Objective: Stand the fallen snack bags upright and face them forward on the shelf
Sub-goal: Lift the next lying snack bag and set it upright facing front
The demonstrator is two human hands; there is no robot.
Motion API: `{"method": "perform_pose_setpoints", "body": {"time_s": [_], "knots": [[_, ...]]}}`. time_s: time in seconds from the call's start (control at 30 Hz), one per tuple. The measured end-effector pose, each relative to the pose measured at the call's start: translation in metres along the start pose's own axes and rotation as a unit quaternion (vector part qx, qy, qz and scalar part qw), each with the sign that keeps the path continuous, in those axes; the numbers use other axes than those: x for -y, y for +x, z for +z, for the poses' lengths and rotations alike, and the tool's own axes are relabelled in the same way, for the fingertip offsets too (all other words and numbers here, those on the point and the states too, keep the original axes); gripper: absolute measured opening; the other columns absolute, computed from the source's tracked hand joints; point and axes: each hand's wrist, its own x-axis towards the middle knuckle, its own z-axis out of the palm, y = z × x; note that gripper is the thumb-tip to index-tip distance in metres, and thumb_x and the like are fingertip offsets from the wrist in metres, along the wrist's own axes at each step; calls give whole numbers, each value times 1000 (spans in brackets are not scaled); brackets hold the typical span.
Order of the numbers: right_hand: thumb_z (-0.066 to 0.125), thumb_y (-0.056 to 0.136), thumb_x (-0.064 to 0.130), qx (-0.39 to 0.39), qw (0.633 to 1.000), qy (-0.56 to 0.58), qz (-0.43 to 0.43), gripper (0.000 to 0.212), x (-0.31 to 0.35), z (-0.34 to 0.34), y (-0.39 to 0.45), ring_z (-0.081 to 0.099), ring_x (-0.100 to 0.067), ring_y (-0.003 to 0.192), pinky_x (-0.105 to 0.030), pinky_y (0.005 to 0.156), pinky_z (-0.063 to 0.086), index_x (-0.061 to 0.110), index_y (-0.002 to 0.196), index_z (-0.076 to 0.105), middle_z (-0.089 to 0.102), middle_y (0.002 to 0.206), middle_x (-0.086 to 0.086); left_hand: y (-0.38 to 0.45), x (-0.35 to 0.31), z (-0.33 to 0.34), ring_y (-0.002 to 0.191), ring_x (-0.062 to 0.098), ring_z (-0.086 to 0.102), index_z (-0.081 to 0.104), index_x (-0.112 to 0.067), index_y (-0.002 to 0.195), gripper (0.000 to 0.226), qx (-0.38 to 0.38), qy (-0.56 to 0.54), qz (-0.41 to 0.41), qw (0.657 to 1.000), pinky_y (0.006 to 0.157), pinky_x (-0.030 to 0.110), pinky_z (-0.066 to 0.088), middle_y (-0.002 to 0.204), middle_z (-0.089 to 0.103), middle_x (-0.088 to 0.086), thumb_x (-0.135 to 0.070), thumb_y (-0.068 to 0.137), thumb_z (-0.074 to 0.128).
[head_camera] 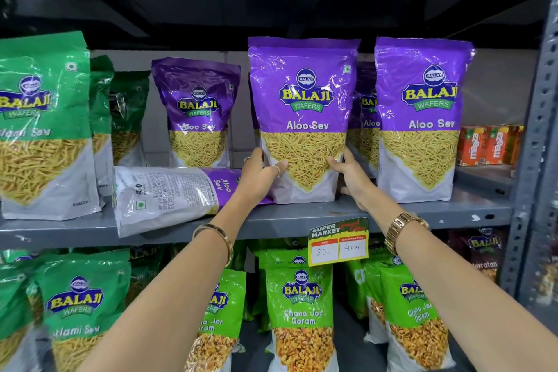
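Observation:
A purple Aloo Sev bag [303, 106] stands upright and faces forward at the middle of the grey shelf [392, 214]. My left hand [261, 174] grips its lower left edge and my right hand [351, 177] grips its lower right edge. Left of it a second Aloo Sev bag [166, 193] lies on its side, back panel outward, its base sticking out over the shelf's front edge; my left wrist partly covers its top. Further purple bags stand upright: one behind at the left [197, 112], one at the right [421, 118], and one partly hidden between [367, 118].
Green Nylon Sev bags [42, 124] stand at the shelf's left end. Orange juice cartons [489, 145] sit at the back right beside the perforated steel upright [540, 130]. A yellow price tag [338, 244] hangs from the shelf edge. Green Chana Jor Garam bags [302, 311] fill the shelf below.

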Motion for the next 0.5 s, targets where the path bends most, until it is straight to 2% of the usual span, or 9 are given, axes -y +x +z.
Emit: {"method": "perform_pose_setpoints", "body": {"time_s": [0.13,0.27,0.33,0.43,0.5], "knots": [[41,97,13,1,1000,2,-6,49,0,1,-1,37,-16,129,-36,104,29,20,143,26,40,145,-3,-3,-1,-1,121,24,46,42,-1,128,46,-1,15,6,1000,85,24,31,128,50,12,-25,92,56],[41,97,14,-3,1000,12,-7,48,-3,1,0,36,-9,115,-32,98,28,19,143,28,42,140,-2,-4,-1,-1,109,20,48,44,-2,126,43,0,14,9,1000,84,25,33,129,52,12,-26,93,55],[42,97,15,-7,1000,16,-8,46,-6,1,2,39,-10,114,-33,100,30,17,141,30,44,140,-3,-5,-1,-1,112,19,50,45,-3,126,43,-6,2,18,1000,85,25,34,127,55,9,-25,91,58],[45,96,16,-10,1000,16,-9,45,-10,0,6,42,-12,116,-32,99,32,15,139,32,47,134,-4,-7,-6,-6,114,14,49,45,-4,131,48,-47,-22,20,998,89,22,34,120,53,-1,-26,91,58],[48,95,17,-10,1000,12,-7,46,-11,0,8,44,-16,121,-34,103,33,14,138,33,49,129,-2,-3,-7,-13,119,19,50,43,-4,134,53,-94,-7,3,996,93,26,37,126,54,3,-33,92,54]]}}
